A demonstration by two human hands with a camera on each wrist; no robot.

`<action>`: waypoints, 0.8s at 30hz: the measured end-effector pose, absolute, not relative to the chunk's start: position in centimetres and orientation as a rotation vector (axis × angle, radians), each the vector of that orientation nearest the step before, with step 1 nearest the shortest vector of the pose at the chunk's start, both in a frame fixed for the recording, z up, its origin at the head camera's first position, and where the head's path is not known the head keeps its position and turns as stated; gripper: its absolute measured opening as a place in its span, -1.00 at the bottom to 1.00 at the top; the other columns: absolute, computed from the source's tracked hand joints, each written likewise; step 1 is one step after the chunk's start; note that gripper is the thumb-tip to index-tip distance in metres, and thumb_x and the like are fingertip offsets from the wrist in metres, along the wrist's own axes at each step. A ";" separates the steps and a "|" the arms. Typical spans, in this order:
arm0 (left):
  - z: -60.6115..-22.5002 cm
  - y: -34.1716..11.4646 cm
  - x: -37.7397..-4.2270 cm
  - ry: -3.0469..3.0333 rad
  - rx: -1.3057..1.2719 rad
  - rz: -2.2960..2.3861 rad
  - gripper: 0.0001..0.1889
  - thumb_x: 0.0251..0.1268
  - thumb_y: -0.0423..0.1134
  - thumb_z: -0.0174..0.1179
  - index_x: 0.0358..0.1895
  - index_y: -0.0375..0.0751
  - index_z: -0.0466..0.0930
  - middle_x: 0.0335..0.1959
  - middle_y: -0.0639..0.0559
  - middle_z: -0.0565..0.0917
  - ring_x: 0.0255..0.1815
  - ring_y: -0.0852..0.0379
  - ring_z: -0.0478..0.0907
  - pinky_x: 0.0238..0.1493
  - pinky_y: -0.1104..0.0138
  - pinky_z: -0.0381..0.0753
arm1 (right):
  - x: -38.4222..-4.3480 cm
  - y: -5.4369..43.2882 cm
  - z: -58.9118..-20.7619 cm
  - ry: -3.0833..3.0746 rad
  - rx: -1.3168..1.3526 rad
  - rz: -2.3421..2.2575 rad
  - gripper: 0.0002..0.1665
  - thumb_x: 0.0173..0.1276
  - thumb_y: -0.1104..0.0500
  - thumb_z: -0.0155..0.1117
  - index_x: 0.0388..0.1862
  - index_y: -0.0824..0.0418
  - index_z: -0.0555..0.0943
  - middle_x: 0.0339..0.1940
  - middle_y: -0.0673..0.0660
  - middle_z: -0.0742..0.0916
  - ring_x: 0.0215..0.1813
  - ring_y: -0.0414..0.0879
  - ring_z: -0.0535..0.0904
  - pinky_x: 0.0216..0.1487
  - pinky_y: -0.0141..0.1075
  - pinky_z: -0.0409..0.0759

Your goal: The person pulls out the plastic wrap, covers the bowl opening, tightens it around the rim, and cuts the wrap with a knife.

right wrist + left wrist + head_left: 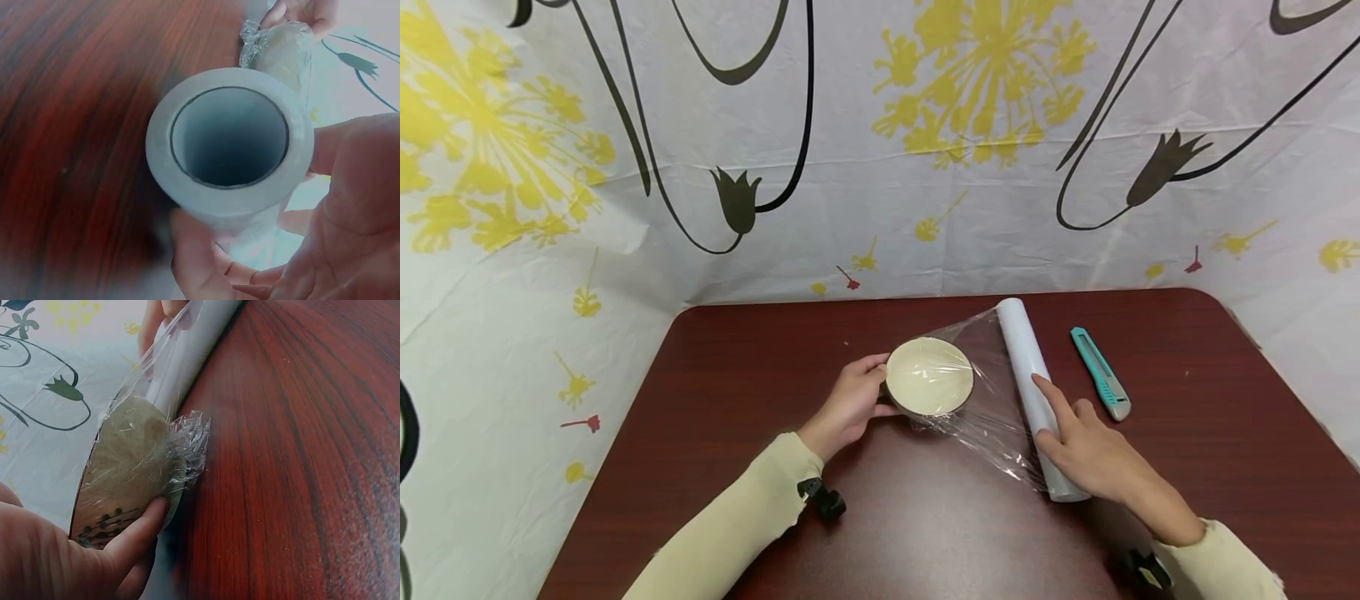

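A cream bowl (929,377) with clear cling film stretched over its top is at the middle of the table. My left hand (848,407) grips it from the left side. In the left wrist view, green dotted decoration shows on the bowl (125,481), and bunched film (191,447) clings to its side. Film (992,367) runs taut from the bowl to a white cling film roll (1026,367) lying to the right. My right hand (1093,450) holds the near half of the roll. The roll's hollow end (228,203) fills the right wrist view, fingers about it.
A teal box cutter (1101,373) lies right of the roll, beyond my right hand. The dark red-brown table (745,367) has rounded far corners. Behind it hangs a white cloth (850,200) with yellow and dark flower prints.
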State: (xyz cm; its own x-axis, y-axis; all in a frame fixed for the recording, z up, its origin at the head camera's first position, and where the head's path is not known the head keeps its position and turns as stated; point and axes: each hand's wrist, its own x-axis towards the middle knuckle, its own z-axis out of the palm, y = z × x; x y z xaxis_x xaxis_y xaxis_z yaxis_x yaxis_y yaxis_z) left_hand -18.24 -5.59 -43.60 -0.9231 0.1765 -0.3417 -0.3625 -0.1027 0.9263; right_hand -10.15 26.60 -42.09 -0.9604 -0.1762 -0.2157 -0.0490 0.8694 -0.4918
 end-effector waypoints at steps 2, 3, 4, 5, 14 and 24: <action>-43.6 -5.6 -18.2 1.820 -0.206 2.083 -0.52 0.84 -0.37 -0.17 0.63 -0.46 0.34 0.61 -0.42 0.37 0.43 -0.27 0.53 0.18 -0.20 0.78 | -10.2 26.6 -42.1 2.793 -0.170 -0.709 -0.05 0.61 0.05 0.10 0.85 0.07 -0.04 -0.04 0.42 0.50 -0.58 0.04 0.40 -0.55 -0.14 0.41; -43.6 -5.5 -18.3 1.822 -0.205 2.082 -0.52 0.84 -0.37 -0.16 0.63 -0.46 0.33 0.62 -0.42 0.36 0.44 -0.27 0.53 0.18 -0.20 0.78 | -10.2 26.7 -42.1 2.793 -0.169 -0.705 -0.03 0.60 0.05 0.11 0.85 0.07 -0.04 -0.03 0.43 0.50 -0.58 0.05 0.41 -0.55 -0.14 0.41; -43.7 -5.5 -18.3 1.823 -0.204 2.080 -0.52 0.84 -0.37 -0.16 0.63 -0.45 0.34 0.62 -0.42 0.37 0.44 -0.27 0.53 0.18 -0.20 0.78 | -10.2 26.7 -42.1 2.791 -0.170 -0.704 -0.03 0.60 0.05 0.11 0.85 0.07 -0.05 -0.03 0.43 0.50 -0.58 0.05 0.41 -0.54 -0.14 0.41; -43.7 -5.5 -18.3 1.822 -0.205 2.079 -0.52 0.84 -0.37 -0.16 0.63 -0.45 0.33 0.62 -0.41 0.37 0.45 -0.27 0.52 0.18 -0.20 0.78 | -10.2 26.7 -42.1 2.789 -0.174 -0.704 -0.03 0.60 0.05 0.11 0.86 0.07 -0.05 -0.03 0.43 0.51 -0.58 0.05 0.41 -0.55 -0.14 0.41; -43.5 -5.6 -18.2 1.813 -0.218 2.079 -0.52 0.83 -0.37 -0.16 0.63 -0.44 0.33 0.62 -0.41 0.36 0.45 -0.27 0.52 0.19 -0.21 0.77 | -10.5 27.3 -42.0 2.777 -0.212 -0.681 -0.12 0.69 0.04 0.09 0.85 0.11 0.03 -0.07 0.32 0.54 -0.52 0.00 0.39 -0.53 -0.16 0.42; -43.5 -5.6 -18.3 1.809 -0.216 2.086 -0.52 0.83 -0.38 -0.16 0.62 -0.45 0.35 0.62 -0.41 0.37 0.44 -0.28 0.53 0.19 -0.22 0.77 | -10.5 27.2 -42.1 2.823 -0.241 -0.743 -0.25 0.72 0.15 -0.04 0.80 0.18 0.10 -0.12 0.29 0.56 -0.50 -0.04 0.40 -0.53 -0.16 0.43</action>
